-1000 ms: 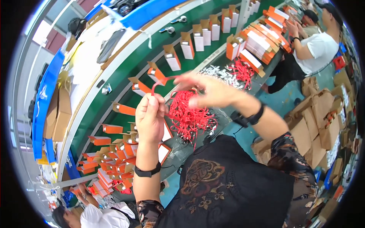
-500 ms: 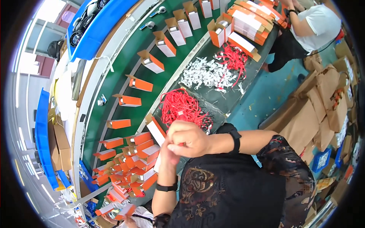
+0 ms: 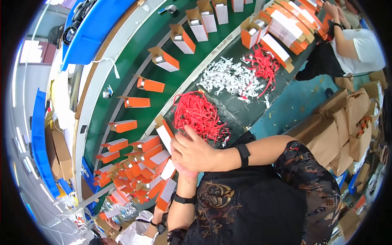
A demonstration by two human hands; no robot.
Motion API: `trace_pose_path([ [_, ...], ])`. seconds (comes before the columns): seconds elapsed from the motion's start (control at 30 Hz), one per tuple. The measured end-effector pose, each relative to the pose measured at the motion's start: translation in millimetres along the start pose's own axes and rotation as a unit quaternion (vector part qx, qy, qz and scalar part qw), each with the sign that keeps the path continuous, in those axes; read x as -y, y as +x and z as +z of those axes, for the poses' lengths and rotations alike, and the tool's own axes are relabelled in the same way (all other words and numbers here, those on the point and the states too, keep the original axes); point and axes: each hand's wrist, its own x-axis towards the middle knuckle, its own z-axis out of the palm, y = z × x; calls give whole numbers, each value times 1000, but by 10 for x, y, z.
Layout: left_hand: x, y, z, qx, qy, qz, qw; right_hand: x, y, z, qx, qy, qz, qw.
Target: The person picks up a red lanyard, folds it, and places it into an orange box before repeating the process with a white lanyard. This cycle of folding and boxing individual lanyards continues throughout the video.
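My right hand (image 3: 195, 153) lies across my left hand (image 3: 184, 171), and the two touch. Its fingers are stretched and slightly apart, with nothing visible in them. The left hand's fingers are hidden beneath it, so what they hold cannot be seen. Just beyond my hands is a pile of red cords (image 3: 197, 116) on the dark green work surface (image 3: 241, 112). An upright orange and white box (image 3: 164, 132) with a raised flap stands beside my fingertips. Close to my left wrist lies another white and orange box (image 3: 166, 192).
White cords (image 3: 228, 77) and more red cords (image 3: 263, 67) lie farther off. Small boxes line the green conveyor (image 3: 143, 38), with a heap of boxes (image 3: 139, 171) at the left. Co-workers stand at far right (image 3: 359, 51) and lower left (image 3: 139, 230). Brown paper (image 3: 332, 126) lies right.
My right hand has gone from closed, with a bit of red showing at it, to stretched fingers over my left hand. The view has shifted; the lower-left co-worker shows more.
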Motion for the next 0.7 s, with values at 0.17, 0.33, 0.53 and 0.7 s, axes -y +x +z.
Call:
trace_pose_path([
  [0.17,187,83,-167,-160,844,451,243,-977,101,-20,28,173,122,977],
  [0.33,315,-306,-107,-213,741,612,176,-2473,-590,915,262,-92,264,924],
  [0.53,424,-598,-298,-155,748,619,182,-2865,-876,1224,225,-148,109,957],
  [0.7,517,-710,-44,-39,793,585,167,-2448,-518,872,212,-94,147,961],
])
